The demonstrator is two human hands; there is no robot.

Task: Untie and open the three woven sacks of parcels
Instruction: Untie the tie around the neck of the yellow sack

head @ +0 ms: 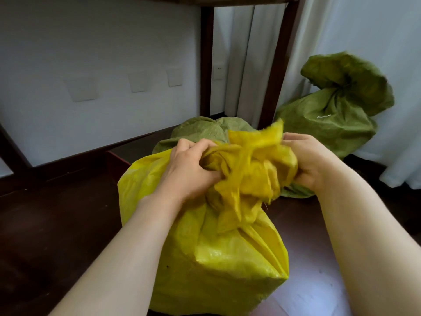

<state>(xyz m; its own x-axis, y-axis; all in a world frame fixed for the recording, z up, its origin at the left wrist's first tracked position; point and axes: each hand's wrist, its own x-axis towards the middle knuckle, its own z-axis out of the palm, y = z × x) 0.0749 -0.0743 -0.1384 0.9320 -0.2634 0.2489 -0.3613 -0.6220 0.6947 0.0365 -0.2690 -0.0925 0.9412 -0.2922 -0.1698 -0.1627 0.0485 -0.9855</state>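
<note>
Sack, yellow woven [205, 254] — upright on dark wood floor [57, 236], nearest the camera, neck bunched into a knot [246, 169]. Left hand [189, 169] clamped on the knot's left side, fingers curled into the folds. Right hand [307, 160] pinching the loose top flap on the right. Green sack [202, 131] directly behind, touching the yellow one. Second green sack [337, 110] farther right, neck gathered shut, against white curtain [387, 30] beside dark table leg [278, 65].
</note>
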